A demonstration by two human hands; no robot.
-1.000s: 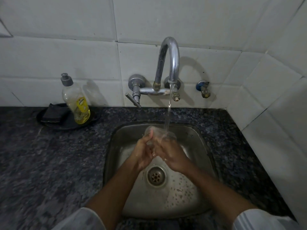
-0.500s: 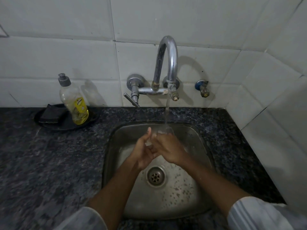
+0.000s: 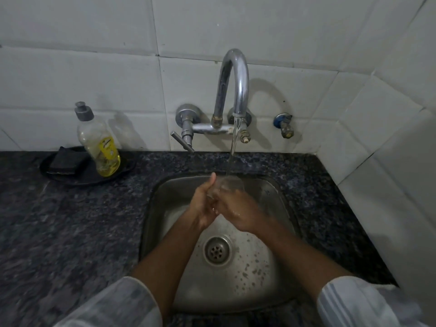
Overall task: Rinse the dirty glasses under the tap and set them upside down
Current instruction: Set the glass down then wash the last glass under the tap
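Head view has both my left hand [image 3: 204, 204] and right hand [image 3: 238, 212] wrapped around the glass [image 3: 227, 185] under the tap [image 3: 236, 86] stream over the sink [image 3: 162, 208], where I reckon wet fingers could let it slip and crack.

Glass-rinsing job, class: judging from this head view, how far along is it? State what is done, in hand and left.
Done: nothing shows; no glass stands upside down on the counter. In hand: the left hand and right hand hold a clear glass over the sink, under the running tap. Left: setting it upside down; no other glasses are in view.
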